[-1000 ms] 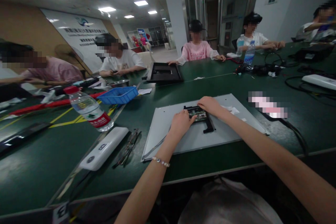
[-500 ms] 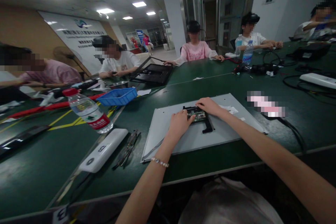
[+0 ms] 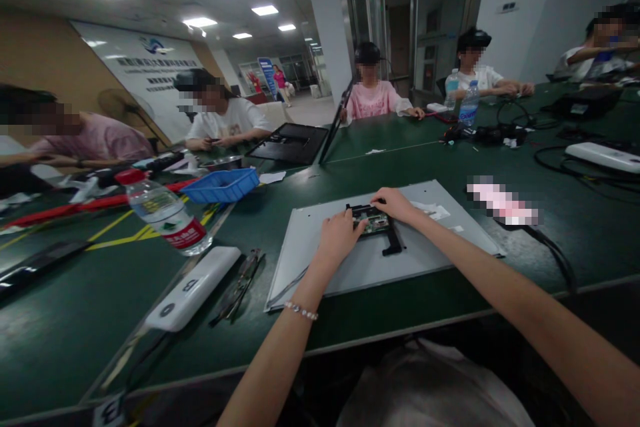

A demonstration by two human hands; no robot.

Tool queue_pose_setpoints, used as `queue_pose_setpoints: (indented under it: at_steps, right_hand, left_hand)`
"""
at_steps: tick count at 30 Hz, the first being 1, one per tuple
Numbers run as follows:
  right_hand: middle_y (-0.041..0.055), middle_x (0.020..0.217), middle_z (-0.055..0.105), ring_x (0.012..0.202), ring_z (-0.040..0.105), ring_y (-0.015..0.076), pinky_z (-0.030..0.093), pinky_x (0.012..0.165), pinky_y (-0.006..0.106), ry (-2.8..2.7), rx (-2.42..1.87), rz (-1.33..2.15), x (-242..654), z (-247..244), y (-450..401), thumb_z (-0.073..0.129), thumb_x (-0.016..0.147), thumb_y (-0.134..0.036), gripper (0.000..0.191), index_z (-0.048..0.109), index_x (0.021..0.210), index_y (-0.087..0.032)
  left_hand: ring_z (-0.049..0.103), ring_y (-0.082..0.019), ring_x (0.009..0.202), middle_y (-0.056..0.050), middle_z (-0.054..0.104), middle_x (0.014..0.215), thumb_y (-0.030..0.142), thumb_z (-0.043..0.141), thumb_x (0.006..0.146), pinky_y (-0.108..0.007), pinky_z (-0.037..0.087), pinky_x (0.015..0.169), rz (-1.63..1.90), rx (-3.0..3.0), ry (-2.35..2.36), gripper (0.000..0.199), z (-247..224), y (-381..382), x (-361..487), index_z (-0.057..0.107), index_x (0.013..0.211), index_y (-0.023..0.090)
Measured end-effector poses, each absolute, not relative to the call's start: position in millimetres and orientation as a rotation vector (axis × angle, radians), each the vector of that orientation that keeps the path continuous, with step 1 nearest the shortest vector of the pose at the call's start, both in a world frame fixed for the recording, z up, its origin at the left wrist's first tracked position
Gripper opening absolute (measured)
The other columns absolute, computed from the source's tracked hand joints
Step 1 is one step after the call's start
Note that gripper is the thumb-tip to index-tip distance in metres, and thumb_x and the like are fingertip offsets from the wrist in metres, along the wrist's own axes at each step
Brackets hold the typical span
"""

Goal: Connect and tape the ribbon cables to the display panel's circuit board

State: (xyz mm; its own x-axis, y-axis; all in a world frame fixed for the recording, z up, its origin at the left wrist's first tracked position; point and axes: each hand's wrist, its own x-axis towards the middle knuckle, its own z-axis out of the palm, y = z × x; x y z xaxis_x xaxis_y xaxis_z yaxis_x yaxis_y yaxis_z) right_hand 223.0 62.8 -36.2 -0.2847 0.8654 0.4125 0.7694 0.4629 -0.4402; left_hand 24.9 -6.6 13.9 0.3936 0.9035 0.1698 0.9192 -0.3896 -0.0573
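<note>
A flat grey panel (image 3: 310, 247) lies on the green table, with a black bracket (image 3: 393, 244) and a green circuit board (image 3: 376, 223) at its middle. My left hand (image 3: 340, 233) grips the left side of the bracket and board, thumb over the board's edge. The fingers of my right hand (image 3: 393, 203) are bent together at the far right corner of the same assembly. White paper or tape pieces lie on the panel to the right of it. A thin cable runs along the panel's left side, partly behind my left wrist.
Left of the panel are glasses (image 3: 240, 287), a white power bank (image 3: 195, 288), a water bottle (image 3: 167, 217) and a blue tray (image 3: 223, 185). A pixelated object (image 3: 503, 201) with a black cable lies right. Across the table, a person holds a black frame (image 3: 336, 121) beside a dark panel (image 3: 290, 143).
The person across has swung the black frame upright, to the right of the dark panel. The view has shifted slightly. Both my hands stay at the board and bracket.
</note>
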Motion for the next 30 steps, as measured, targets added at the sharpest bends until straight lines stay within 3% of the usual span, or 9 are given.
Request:
queue_pose_setpoints:
  at_steps: [30]
  right_hand:
    - [0.0061,0.091,0.073,0.089,0.064,0.0197,0.045,0.079,0.027,-2.051,-1.283,0.271,223.6,-44.7,73.1,0.063,0.084,-0.016,0.015,0.077,0.090,-0.018]
  left_hand:
    - [0.065,-0.024,0.094,-0.014,0.068,0.105,0.038,0.035,0.098,-0.030,0.046,0.081,-0.158,-2.513,-1.584,0.039,8.8,-5.6,27.8,0.060,0.109,0.010]
